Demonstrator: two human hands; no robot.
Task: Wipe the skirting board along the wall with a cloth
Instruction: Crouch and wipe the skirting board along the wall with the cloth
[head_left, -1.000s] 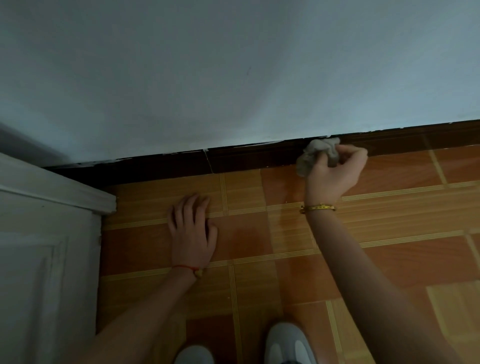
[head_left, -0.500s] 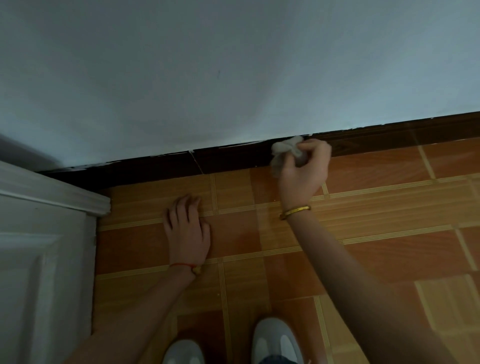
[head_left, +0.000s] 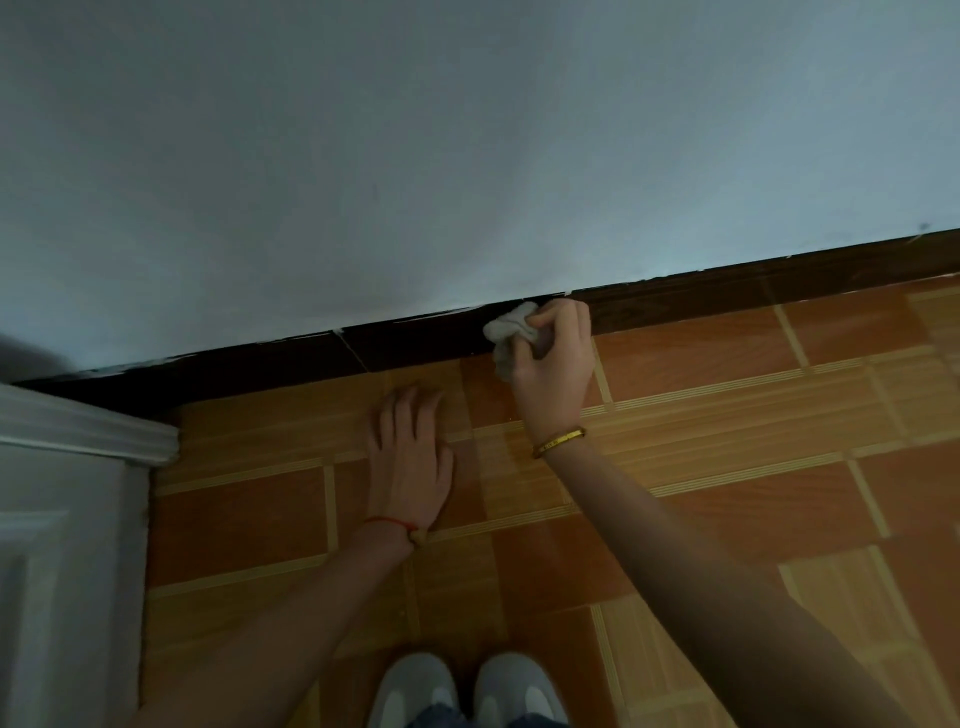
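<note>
A dark brown skirting board (head_left: 727, 296) runs along the foot of the pale wall, rising to the right. My right hand (head_left: 556, 358) grips a crumpled grey-white cloth (head_left: 506, 330) and holds it against the board near the middle of the view. The cloth sticks out to the left of my fingers. My left hand (head_left: 410, 457) lies flat on the floor tiles, fingers pointing toward the wall, just left of the right wrist.
A white panelled door or cabinet (head_left: 62, 545) with a moulded ledge stands at the left, close to the board's left end. Orange and tan floor tiles (head_left: 753, 493) stretch to the right. My two white shoes (head_left: 467, 691) show at the bottom edge.
My right hand has slid the cloth leftward along the skirting board, nearer the joint in the board. The left hand stays planted on the floor.
</note>
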